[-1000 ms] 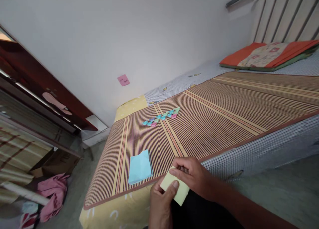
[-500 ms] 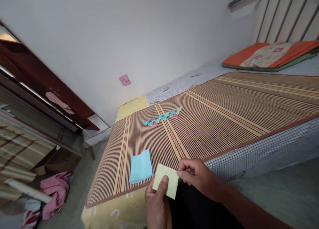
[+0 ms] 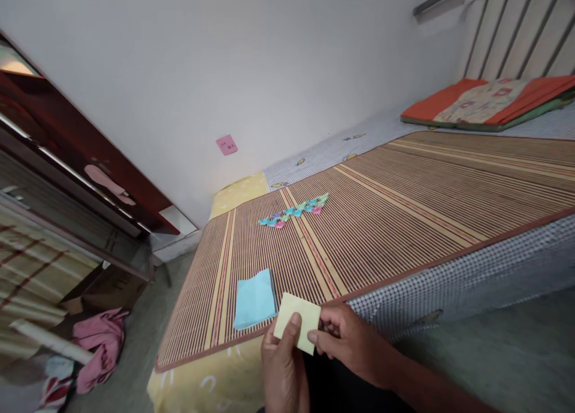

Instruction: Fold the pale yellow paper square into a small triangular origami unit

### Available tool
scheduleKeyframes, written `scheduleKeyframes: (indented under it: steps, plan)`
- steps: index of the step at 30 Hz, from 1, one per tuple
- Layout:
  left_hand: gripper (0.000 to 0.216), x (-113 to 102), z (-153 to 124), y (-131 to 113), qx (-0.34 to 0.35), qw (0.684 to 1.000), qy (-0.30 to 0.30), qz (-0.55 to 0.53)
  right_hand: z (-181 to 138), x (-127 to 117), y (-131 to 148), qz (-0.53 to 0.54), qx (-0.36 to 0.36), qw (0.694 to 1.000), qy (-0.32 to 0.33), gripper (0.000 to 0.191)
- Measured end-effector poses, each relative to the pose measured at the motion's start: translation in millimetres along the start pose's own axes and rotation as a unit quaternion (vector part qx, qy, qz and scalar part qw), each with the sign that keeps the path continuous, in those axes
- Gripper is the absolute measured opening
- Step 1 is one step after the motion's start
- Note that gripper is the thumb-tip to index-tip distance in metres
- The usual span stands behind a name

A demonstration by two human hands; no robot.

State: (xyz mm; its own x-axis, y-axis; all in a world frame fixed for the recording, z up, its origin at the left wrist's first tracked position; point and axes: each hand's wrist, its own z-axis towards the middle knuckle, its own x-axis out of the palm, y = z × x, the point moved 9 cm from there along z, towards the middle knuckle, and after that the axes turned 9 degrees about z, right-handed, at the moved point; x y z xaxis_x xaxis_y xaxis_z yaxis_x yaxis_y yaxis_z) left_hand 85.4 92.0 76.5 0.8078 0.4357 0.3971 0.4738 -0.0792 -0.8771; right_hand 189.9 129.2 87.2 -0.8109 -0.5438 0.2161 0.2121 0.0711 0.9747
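At the far left of your scene, a pink cloth (image 3: pixel 99 348) lies on the floor, away from the bed. Your stack of blue paper (image 3: pixel 255 300) sits on the near edge of the striped mat (image 3: pixel 381 221), probably to be within easy reach. Your left hand (image 3: pixel 284 365) grips the yellow paper (image 3: pixel 308 318), thumb flat on its face and fingers behind, which likely keeps the sheet firm and level. The paper is just right of the blue stack, at the bed's near edge. Farther off, a row of small folded paper pieces (image 3: pixel 296 211) rests well clear of your hands, perhaps to avoid being knocked. Your right hand (image 3: pixel 347 341) pinches the paper's right edge by the near corner, seemingly to steady the side your left thumb doesn't cover.
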Motion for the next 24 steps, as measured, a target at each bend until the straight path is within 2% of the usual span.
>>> scheduleKeyframes:
  steps: [7,16,18,21,24]
  plan:
    - [0.032,-2,0,2,0.002,1.0,-0.01,0.004,-5,15,-7,0.026,0.022,0.998,0.051,0.011]
    - [0.032,-3,-4,4,0.0,1.0,-0.015,-0.026,-12,12,8,-0.022,-0.015,0.999,0.041,0.016]
    - [0.035,-1,-6,2,0.004,1.0,-0.013,-0.015,-14,12,8,-0.019,-0.001,0.998,0.06,0.015]
    - [0.037,-1,-8,-4,0.014,1.0,-0.015,0.021,-18,13,7,-0.008,0.037,0.992,0.118,0.002]
    - [0.038,0,-11,-7,0.026,0.996,-0.015,0.079,-17,-1,18,0.031,0.017,0.995,0.097,0.019]
